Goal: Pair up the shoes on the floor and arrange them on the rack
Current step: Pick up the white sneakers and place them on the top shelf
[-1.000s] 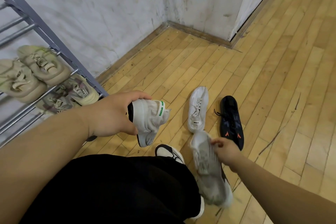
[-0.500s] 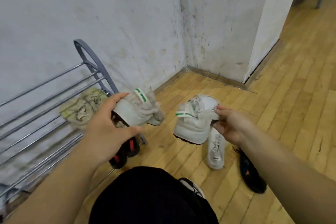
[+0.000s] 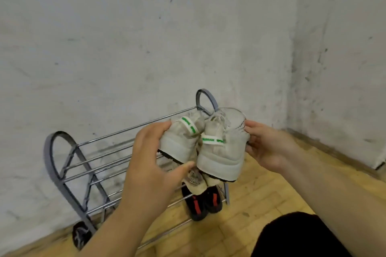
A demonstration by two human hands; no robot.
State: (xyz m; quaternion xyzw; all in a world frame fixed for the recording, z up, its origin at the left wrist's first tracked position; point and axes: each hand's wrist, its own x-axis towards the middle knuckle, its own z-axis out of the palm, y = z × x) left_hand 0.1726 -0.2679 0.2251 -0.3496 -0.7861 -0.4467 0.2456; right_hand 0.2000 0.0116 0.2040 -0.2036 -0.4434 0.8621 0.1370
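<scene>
Each white sneaker carries a white heel tab (image 3: 212, 139) with green lettering, too blurred to read. Black print along the upper edge of the right white sneaker (image 3: 221, 152) is also unreadable. The pair hangs at 6 o'clock of frame centre, heels toward the camera and sides touching.

The left hand (image 3: 150, 162) grips the left white sneaker (image 3: 179, 144), with fingers (image 3: 158, 131) curled over its 9 o'clock side and the thumb under the sole. The right hand (image 3: 265, 146) pinches the other sneaker's 3 o'clock edge.

Behind them stands a metal shoe rack (image 3: 69, 158). At 6 o'clock of the pair, beige shoes (image 3: 196, 179) sit on it, with black-and-red shoes (image 3: 200, 204) lower. A black shoe (image 3: 79, 236) lies on the wooden floor (image 3: 240, 225) at the rack's 7 o'clock foot.
</scene>
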